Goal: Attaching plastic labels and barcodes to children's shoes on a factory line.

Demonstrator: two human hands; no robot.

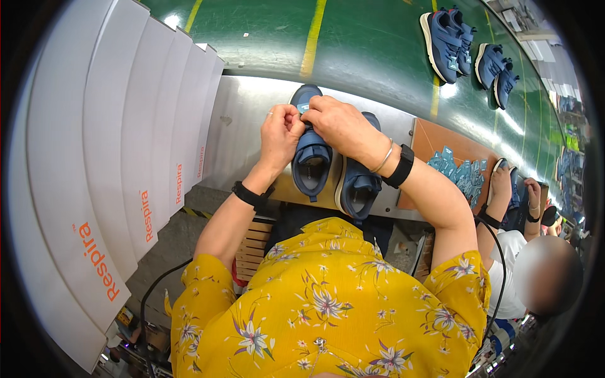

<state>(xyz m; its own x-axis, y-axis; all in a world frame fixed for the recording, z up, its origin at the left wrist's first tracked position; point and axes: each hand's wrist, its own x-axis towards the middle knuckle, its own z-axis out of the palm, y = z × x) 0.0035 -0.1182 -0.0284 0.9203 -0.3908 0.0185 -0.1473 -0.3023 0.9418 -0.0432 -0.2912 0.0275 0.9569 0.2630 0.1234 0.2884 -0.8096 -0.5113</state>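
In front of me a pair of blue sneakers lies on the metal bench, toes pointing away. The left sneaker has a small teal hang tag near its toe, between my hands. My left hand is closed in a pinch beside the tag; whatever its fingers hold is too small to make out. My right hand reaches over both shoes, its fingertips closed at the tag's edge. Its palm and wrist partly cover the right sneaker.
White boxes stand stacked at my left. Loose teal tags lie on an orange-brown board at right. Beyond the bench runs a green belt carrying more blue sneakers. A co-worker sits at far right, hands at another shoe.
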